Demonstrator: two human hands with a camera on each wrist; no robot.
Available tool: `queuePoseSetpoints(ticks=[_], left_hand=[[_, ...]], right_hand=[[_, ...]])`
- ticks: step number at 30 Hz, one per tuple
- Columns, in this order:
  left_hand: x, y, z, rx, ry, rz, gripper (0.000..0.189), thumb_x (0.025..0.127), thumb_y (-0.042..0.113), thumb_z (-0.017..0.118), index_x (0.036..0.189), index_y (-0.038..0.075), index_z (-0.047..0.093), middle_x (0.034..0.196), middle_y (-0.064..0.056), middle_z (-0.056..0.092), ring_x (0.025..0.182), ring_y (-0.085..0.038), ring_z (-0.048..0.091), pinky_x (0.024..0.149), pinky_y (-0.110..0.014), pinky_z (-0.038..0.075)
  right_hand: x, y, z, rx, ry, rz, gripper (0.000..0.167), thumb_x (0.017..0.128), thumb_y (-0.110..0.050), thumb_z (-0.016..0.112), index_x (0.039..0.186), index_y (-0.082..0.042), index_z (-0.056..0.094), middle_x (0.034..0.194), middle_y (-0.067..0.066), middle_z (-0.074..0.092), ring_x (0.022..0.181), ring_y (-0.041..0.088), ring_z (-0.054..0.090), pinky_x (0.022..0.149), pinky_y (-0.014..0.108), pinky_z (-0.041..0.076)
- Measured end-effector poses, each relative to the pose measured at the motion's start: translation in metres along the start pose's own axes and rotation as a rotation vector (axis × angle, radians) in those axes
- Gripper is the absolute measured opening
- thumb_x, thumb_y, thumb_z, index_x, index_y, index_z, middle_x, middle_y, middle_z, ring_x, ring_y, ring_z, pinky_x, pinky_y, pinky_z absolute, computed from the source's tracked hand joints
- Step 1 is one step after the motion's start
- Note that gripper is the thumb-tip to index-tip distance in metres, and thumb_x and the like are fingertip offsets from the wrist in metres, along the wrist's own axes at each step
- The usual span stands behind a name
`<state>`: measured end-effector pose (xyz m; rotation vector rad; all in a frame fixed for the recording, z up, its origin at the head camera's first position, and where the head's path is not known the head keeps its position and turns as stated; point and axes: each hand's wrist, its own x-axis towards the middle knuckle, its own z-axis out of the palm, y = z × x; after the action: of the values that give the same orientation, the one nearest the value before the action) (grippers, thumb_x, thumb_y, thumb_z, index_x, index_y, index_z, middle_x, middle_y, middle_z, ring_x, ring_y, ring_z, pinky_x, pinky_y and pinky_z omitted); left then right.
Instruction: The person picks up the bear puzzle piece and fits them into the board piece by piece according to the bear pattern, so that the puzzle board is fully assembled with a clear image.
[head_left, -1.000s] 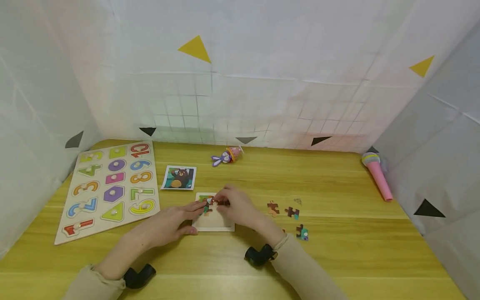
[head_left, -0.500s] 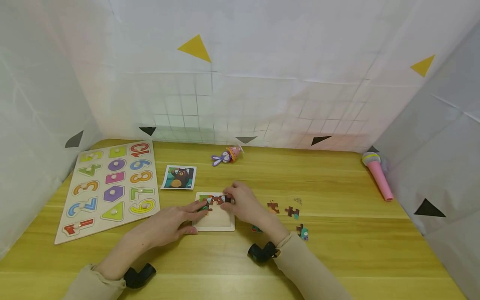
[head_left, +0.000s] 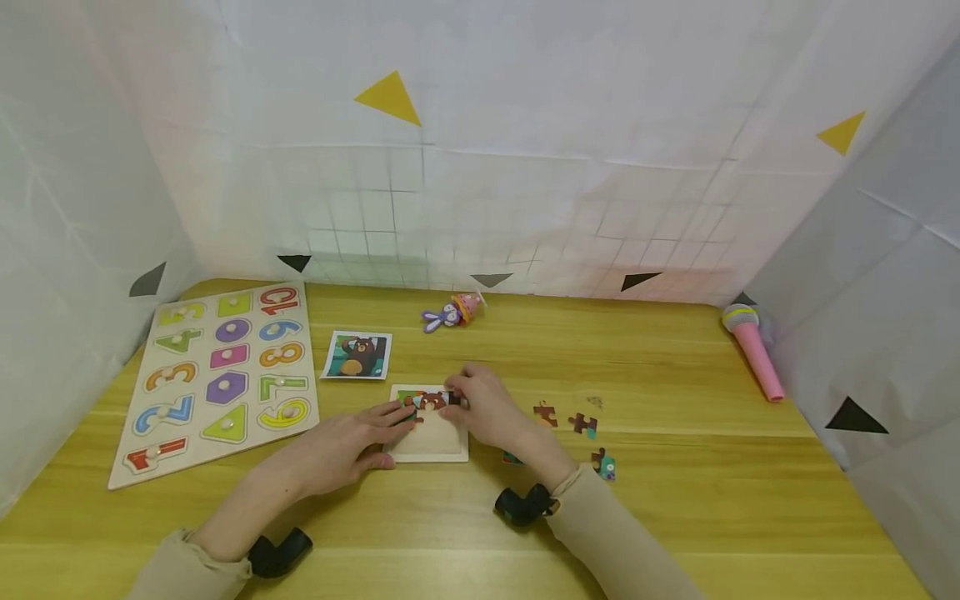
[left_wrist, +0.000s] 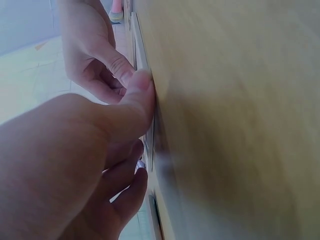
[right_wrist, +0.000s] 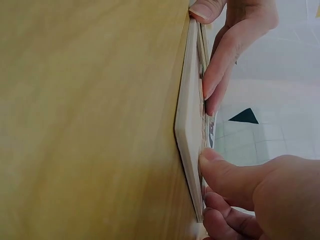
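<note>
In the head view a small jigsaw tray [head_left: 429, 457] lies on the table, with several pieces along its top and left and bare wood below. A bear-face piece [head_left: 432, 401] sits at the top middle. My left hand [head_left: 337, 447] rests on the left pieces with fairly straight fingers, its thumb by the tray's lower left corner. At the upper right corner, my right hand [head_left: 487, 410] pinches a dark puzzle piece [head_left: 454, 398] between thumb and forefinger. The right wrist view shows the tray edge [right_wrist: 186, 125] edge-on, flat on the table; fingers partly hide the pieces.
Loose puzzle pieces [head_left: 582, 423] lie right of the tray, one partly behind the right wrist. A bear picture card [head_left: 358, 356] and a number board [head_left: 258, 435] are on the left. A rabbit toy [head_left: 453, 313] lies behind; a pink microphone [head_left: 759, 358] lies far right.
The right hand has shifted a little right and up, from the tray's middle to its upper right corner, uncovering the bear face. The left hand stays in place. Little differs over the last half second.
</note>
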<state>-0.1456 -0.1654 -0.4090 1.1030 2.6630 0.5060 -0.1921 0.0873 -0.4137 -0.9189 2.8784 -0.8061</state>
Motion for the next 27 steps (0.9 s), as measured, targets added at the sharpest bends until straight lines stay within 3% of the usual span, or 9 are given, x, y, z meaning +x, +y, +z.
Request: queuePoseSetpoints(ticks=[14,20,27], left_hand=[[0.000,0.000,0.001,-0.023,0.007,0.012,0.053,0.101,0.026,0.059,0.151,0.013,0.046,0.161,-0.005,0.035,0.145,-0.028,0.038,0.108,-0.045,0.045],[-0.001,0.000,0.002,-0.025,0.002,0.004,0.054,0.102,0.027,0.059,0.152,0.014,0.045,0.161,-0.004,0.034,0.143,-0.029,0.040,0.107,-0.045,0.046],[-0.001,0.001,0.001,-0.025,0.000,-0.002,0.054,0.102,0.028,0.058,0.152,0.014,0.044,0.162,-0.004,0.034,0.144,-0.029,0.040,0.108,-0.045,0.045]], right_hand=[[-0.001,0.002,-0.001,0.018,-0.008,-0.013,0.033,0.092,-0.022,0.074,0.117,0.000,0.070,0.093,0.009,0.058,0.082,0.017,0.047,0.071,0.031,0.041],[-0.004,0.004,-0.008,0.048,-0.052,-0.024,0.036,0.092,-0.018,0.073,0.124,-0.002,0.067,0.100,0.006,0.062,0.090,0.018,0.057,0.079,0.033,0.050],[-0.014,0.009,-0.023,0.123,-0.108,0.027,0.039,0.095,-0.019,0.070,0.130,-0.003,0.064,0.110,0.006,0.063,0.102,0.022,0.061,0.088,0.038,0.053]])
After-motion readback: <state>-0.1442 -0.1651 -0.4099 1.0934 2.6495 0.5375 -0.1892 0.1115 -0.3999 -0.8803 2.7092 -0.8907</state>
